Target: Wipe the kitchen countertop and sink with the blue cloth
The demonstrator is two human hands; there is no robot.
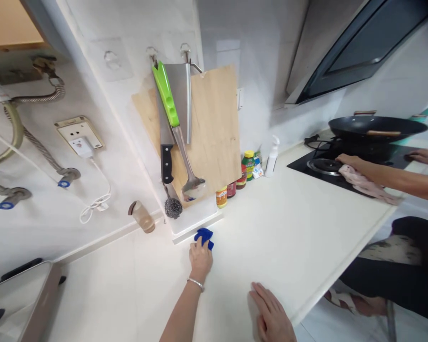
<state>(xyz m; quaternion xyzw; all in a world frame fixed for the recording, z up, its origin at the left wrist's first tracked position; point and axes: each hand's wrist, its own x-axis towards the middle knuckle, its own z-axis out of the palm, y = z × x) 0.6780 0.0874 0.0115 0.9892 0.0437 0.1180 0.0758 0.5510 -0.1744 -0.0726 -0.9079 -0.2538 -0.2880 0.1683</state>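
My left hand [200, 259], with a bracelet at the wrist, presses a bunched blue cloth [204, 234] onto the white countertop [264, 237]. The cloth touches the low ledge at the foot of the wall pillar. My right hand [271, 313] lies flat on the counter near its front edge, fingers stretched out and holding nothing. Above the cloth hang a ladle [192, 187] with a green handle, a cleaver [179, 95], a black-handled knife [166, 161], a steel-wool scrubber [173, 207] and a wooden cutting board [216, 133].
At right a co-worker's hand [349, 160] is by a pink cloth [367, 183] on the black cooktop [306, 164], near a wok [374, 128]. Jars [248, 165] and a spray bottle [272, 159] line the wall. A brownish bottle [143, 217] stands left; a grey-brown appliance [35, 304] sits lower left.
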